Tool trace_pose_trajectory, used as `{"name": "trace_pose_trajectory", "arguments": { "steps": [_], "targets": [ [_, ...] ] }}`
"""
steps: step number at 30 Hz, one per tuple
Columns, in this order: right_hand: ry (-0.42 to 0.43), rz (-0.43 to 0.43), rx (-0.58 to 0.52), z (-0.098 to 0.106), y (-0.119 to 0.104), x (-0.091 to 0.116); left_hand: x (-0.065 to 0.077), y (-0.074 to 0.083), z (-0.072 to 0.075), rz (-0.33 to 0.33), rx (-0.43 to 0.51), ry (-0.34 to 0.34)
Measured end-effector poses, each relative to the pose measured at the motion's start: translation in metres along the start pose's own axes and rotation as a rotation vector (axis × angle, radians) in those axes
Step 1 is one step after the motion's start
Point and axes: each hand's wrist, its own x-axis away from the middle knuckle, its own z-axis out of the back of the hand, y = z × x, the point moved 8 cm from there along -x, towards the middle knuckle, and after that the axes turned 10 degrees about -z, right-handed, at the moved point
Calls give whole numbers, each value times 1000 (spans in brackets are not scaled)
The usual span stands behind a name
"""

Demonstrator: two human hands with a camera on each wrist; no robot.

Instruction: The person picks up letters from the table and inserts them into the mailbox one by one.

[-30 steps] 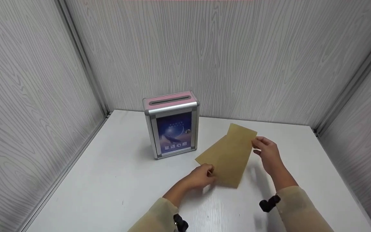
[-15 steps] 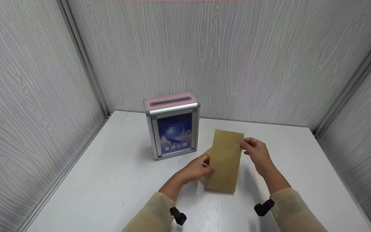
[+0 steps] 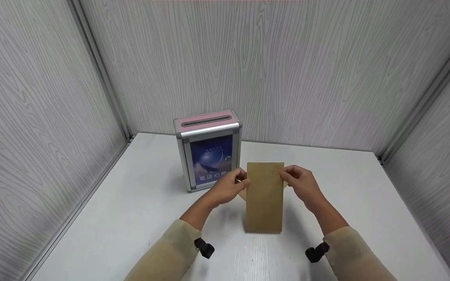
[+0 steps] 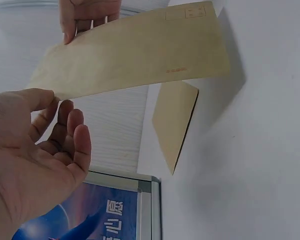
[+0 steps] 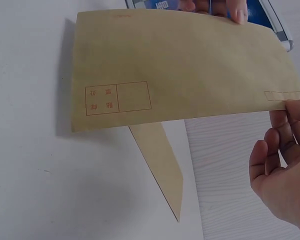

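A brown paper envelope (image 3: 265, 199) is held between my two hands, tilted up with its lower end close over the table. My left hand (image 3: 229, 187) pinches its left long edge near the far end, thumb on the near face. On the opposite edge, my right hand (image 3: 302, 183) pinches it at about the same height. Red printed boxes show on the envelope's other face (image 5: 190, 65) in the right wrist view. Behind it a second brown envelope (image 4: 175, 115) lies on the table, mostly hidden in the head view.
A box (image 3: 208, 152) with an aluminium frame, a pink slotted top and a blue picture door with a lock stands left of the envelope, close to my left hand. Grey wood-grain panels (image 3: 256, 70) enclose the white table (image 3: 131, 226) at the back and sides.
My right hand has moved left with the envelope, which has turned from slanted to straight. My left hand has slid up from its lower left side to near the far end.
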Motion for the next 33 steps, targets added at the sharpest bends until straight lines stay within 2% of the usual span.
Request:
{"name": "trace_pose_trajectory", "arguments": {
  "steps": [8, 13, 17, 24, 33],
  "targets": [
    [-33, 128, 192, -13, -17, 12, 9, 7, 18, -4, -38, -15],
    [-46, 176, 233, -21, -29, 19, 17, 13, 29, -41, -61, 4],
    [-37, 197, 258, -25, -39, 22, 23, 23, 37, -62, -36, 25],
    [-48, 181, 227, -27, -51, 23, 27, 41, 47, -93, -26, 51],
    [-68, 219, 163, -28, -74, 24, 32, 51, 59, -103, 3, 68]
  ]
}}
